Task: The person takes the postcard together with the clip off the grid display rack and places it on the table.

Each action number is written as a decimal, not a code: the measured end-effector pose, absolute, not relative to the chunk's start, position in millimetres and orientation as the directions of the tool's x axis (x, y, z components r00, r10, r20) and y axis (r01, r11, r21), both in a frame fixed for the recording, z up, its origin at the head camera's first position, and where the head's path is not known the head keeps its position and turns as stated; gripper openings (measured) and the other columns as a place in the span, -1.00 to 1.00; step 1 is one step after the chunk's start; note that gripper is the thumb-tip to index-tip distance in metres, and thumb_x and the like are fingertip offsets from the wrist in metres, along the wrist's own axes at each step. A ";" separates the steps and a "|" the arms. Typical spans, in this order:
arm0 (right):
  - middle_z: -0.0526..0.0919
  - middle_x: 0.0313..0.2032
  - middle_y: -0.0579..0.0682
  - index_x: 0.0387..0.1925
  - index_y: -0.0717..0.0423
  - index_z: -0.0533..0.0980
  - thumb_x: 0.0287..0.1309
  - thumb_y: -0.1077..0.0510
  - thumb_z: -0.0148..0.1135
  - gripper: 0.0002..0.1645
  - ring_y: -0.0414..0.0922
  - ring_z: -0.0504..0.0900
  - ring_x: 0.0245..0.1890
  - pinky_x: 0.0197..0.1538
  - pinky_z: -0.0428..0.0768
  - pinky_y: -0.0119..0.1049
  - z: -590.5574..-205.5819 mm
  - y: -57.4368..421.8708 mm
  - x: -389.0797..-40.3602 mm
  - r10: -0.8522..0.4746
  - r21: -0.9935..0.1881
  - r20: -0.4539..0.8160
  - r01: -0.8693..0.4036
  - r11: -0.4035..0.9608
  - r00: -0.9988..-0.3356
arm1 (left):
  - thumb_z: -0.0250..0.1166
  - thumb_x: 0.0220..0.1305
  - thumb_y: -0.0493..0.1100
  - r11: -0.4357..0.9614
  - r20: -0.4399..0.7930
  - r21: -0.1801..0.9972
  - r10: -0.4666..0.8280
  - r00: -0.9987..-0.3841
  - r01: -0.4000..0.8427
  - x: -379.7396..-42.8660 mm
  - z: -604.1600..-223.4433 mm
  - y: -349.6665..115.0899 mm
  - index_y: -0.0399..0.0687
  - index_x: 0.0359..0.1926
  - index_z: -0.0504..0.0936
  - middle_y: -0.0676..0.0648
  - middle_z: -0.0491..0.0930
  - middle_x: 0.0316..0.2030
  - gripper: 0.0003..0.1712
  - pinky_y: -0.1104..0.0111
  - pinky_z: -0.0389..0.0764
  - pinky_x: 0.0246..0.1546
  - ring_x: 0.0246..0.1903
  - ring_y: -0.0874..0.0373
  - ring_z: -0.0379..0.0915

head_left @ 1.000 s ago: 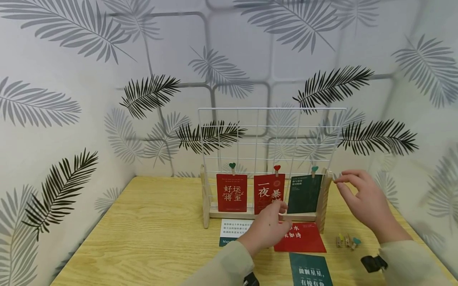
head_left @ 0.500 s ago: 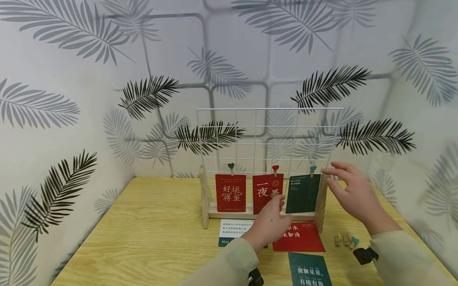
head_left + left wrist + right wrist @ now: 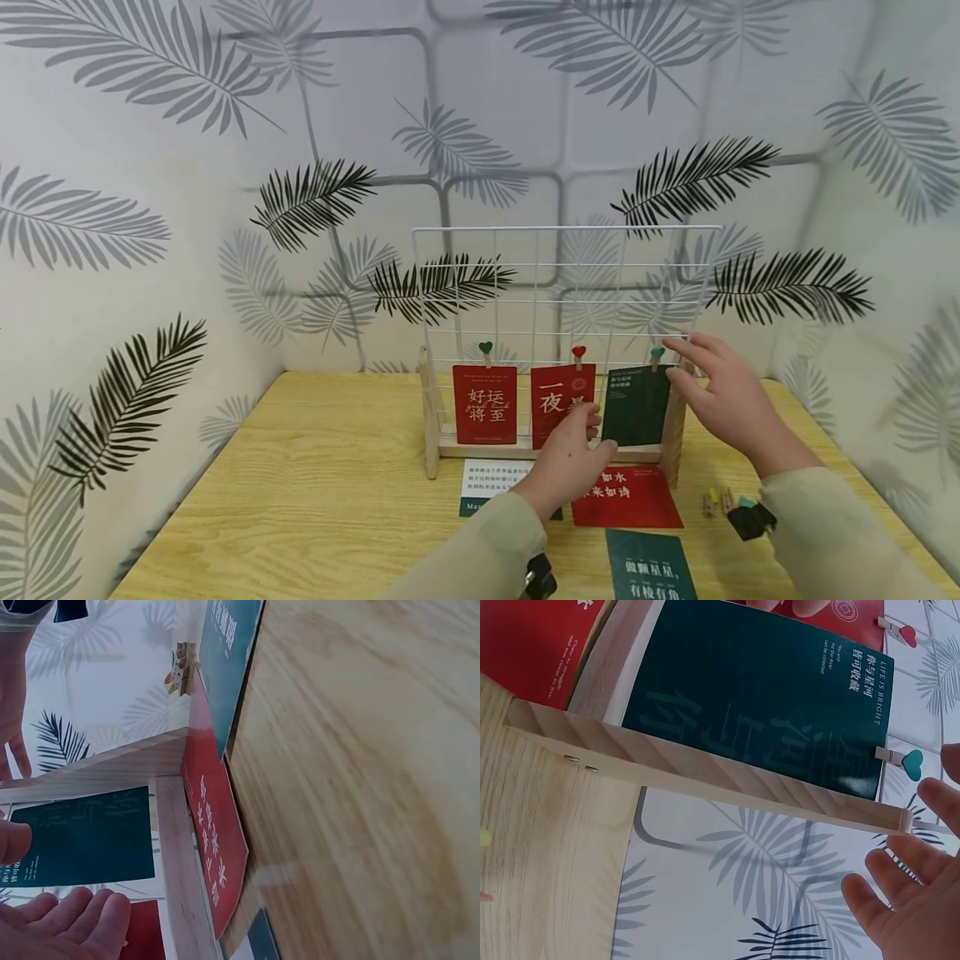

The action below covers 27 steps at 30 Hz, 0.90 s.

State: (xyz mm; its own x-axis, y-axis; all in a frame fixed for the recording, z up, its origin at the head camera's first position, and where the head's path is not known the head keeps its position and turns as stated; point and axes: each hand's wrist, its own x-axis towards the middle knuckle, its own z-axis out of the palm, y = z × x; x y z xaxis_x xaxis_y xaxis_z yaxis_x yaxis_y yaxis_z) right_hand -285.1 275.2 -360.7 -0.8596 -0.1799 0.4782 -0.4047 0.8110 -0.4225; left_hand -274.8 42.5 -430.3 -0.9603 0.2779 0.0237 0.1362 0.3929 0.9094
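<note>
Leftward past the wooden side post [image 3: 675, 417], the right hand [image 3: 720, 396] has been brought in from where it was held a second ago, while the left hand [image 3: 566, 462] has been shifted only slightly. The right fingers and thumb are held apart around a small gap, just beside the teal heart clip [image 3: 657, 356]; nothing is gripped by them. The left thumb and fingers are likewise parted, before the middle red card [image 3: 553, 392] and near the lower left corner of the dark green card [image 3: 637, 406]; whether either is touched cannot be told.

Upright against the wire grid [image 3: 570, 227], the dark green card is held at its top edge by the teal heart clip. Farther left, the middle red card is fastened by a red heart clip [image 3: 579, 353], and another red card [image 3: 485, 406] by a green heart clip [image 3: 486, 348].

Before the wooden base [image 3: 480, 451], a white-and-teal card [image 3: 487, 479], a flat red card [image 3: 637, 504] and a teal card [image 3: 648, 567] are laid on the surface [image 3: 322, 467]. Loose clips [image 3: 711, 504] are partly hidden by a black wrist device [image 3: 750, 521]. Behind, the wall [image 3: 495, 100] is patterned with leaves.
</note>
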 end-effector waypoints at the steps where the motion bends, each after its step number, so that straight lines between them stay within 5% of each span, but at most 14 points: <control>1: 0.24 0.41 0.36 0.39 0.16 0.40 0.51 -0.01 0.07 -0.44 0.40 0.28 0.31 0.15 0.31 0.46 -360.2 274.6 -286.5 -0.182 -0.420 0.477 -0.405 0.812 -0.860 | 0.33 0.38 0.03 0.395 0.026 0.908 0.276 -0.961 0.138 -275.0 -429.3 43.9 0.25 0.40 0.34 0.13 0.50 0.23 -0.37 0.10 0.52 0.18 0.23 0.08 0.44; 27: 0.35 0.35 0.27 0.21 0.21 0.54 0.57 0.05 -0.06 -0.57 0.29 0.37 0.26 0.20 0.33 0.37 -371.2 268.5 -313.6 -0.136 -0.497 0.503 -0.414 0.762 -0.854 | 0.31 0.40 0.08 0.487 0.093 0.854 0.207 -0.974 0.185 -288.1 -421.7 61.8 0.25 0.35 0.40 0.12 0.57 0.11 -0.44 0.11 0.56 0.12 0.05 0.17 0.52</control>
State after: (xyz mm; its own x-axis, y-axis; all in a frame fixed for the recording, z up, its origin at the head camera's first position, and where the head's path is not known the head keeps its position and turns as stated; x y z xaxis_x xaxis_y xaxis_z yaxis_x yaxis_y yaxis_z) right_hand -313.6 268.5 -371.2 -0.8537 -0.1362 0.5027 -0.4145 0.7621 -0.4974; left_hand -288.1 61.8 -421.7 -0.9738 0.2073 0.0932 0.1853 0.4865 0.8538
